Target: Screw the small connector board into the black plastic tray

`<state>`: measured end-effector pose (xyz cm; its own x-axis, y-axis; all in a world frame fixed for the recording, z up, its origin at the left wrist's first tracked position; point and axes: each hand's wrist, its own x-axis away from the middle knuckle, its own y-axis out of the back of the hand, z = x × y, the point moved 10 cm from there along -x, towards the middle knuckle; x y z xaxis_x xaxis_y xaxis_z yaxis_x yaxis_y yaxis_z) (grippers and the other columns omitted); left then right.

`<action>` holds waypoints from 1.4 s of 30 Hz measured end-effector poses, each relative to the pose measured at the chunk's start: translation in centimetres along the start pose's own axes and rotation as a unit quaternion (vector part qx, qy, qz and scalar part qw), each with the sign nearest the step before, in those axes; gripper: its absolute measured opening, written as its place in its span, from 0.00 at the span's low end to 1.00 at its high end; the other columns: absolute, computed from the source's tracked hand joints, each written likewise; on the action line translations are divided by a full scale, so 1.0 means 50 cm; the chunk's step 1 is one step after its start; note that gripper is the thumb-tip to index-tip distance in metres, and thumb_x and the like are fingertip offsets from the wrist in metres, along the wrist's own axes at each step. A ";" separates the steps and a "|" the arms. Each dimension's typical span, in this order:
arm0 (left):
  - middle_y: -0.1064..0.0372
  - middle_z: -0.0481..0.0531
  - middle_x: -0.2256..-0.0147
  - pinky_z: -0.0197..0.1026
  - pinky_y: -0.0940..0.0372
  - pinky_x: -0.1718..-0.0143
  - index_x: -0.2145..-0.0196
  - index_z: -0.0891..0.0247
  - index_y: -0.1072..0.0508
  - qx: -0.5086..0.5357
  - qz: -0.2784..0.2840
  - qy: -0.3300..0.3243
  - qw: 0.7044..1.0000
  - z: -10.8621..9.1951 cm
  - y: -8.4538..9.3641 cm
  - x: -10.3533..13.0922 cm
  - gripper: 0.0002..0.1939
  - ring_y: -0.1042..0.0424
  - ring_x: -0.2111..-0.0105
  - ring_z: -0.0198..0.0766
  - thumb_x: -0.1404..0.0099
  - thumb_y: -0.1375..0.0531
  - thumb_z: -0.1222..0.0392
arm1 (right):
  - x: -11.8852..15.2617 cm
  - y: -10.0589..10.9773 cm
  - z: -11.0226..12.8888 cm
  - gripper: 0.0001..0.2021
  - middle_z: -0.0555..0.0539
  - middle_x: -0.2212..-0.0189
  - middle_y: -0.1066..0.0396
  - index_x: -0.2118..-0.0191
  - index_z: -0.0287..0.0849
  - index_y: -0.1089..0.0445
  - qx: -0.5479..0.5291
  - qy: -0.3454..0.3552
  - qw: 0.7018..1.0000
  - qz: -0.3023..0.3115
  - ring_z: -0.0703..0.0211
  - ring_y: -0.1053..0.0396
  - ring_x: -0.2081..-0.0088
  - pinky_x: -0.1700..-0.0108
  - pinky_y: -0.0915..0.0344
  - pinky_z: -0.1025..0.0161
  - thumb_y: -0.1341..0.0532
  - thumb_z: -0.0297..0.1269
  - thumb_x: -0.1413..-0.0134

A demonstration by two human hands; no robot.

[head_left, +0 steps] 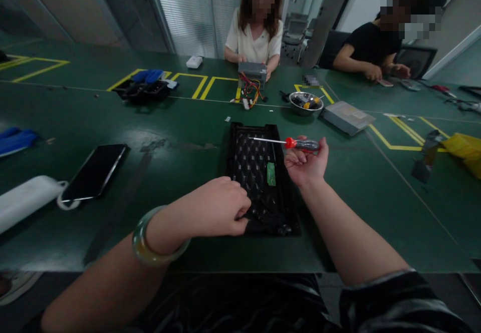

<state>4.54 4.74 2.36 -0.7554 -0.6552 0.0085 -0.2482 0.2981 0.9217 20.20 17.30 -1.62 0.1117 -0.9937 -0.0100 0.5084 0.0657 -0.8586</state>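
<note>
A black plastic panel with a textured inner face and raised rim lies before me near the table's front edge. My left hand is closed at its left rim, fingers curled and thumb near the lower corner; the fingertips are partly hidden. In my right hand, palm turned up, is a screwdriver with a red and dark grey handle. Its thin metal shaft points left above the panel. On the panel's right side sits a small green circuit board.
Left of me are a tablet-like black device and a white case. Beyond the panel stand a metal bowl of tools and a flat grey metal box. Across the table, one person holds a power supply; another sits at right.
</note>
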 end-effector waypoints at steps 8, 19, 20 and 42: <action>0.27 0.48 0.66 0.45 0.41 0.52 0.68 0.54 0.24 0.005 -0.005 0.017 1.000 0.038 0.011 -0.032 0.06 0.30 0.61 0.44 0.38 0.40 0.53 | -0.002 -0.001 -0.002 0.28 0.59 0.87 0.57 0.69 0.43 0.32 -0.012 -0.008 1.000 0.017 0.68 0.60 0.83 0.80 0.52 0.73 0.52 0.64 0.39; 0.29 0.47 0.65 0.41 0.40 0.57 0.64 0.57 0.23 -0.032 0.019 -0.134 0.990 -0.072 -0.014 -0.031 0.04 0.32 0.61 0.39 0.33 0.38 0.58 | -0.004 0.002 -0.010 0.30 0.59 0.87 0.57 0.69 0.40 0.31 -0.087 -0.036 0.995 0.019 0.68 0.60 0.83 0.80 0.54 0.72 0.55 0.63 0.37; 0.29 0.47 0.65 0.41 0.40 0.57 0.65 0.58 0.24 -0.036 0.021 -0.134 0.990 -0.074 -0.018 -0.032 0.03 0.32 0.61 0.39 0.33 0.39 0.60 | -0.005 0.002 -0.010 0.30 0.59 0.87 0.57 0.69 0.40 0.31 -0.091 -0.039 0.995 0.019 0.68 0.61 0.82 0.80 0.55 0.72 0.54 0.63 0.37; 0.28 0.51 0.49 0.47 0.39 0.45 0.46 0.59 0.29 -0.061 -0.131 0.036 0.989 0.038 0.005 -0.097 0.18 0.31 0.49 0.44 0.30 0.41 0.51 | -0.006 0.007 -0.014 0.29 0.60 0.86 0.56 0.67 0.40 0.33 -0.147 -0.061 0.987 0.023 0.69 0.58 0.83 0.81 0.48 0.72 0.56 0.60 0.34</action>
<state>6.99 9.30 1.84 -0.6279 -0.7485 -0.2134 -0.3513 0.0279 0.9359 19.73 17.56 -2.26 0.2411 -0.9705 -0.0062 0.2331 0.0641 -0.9703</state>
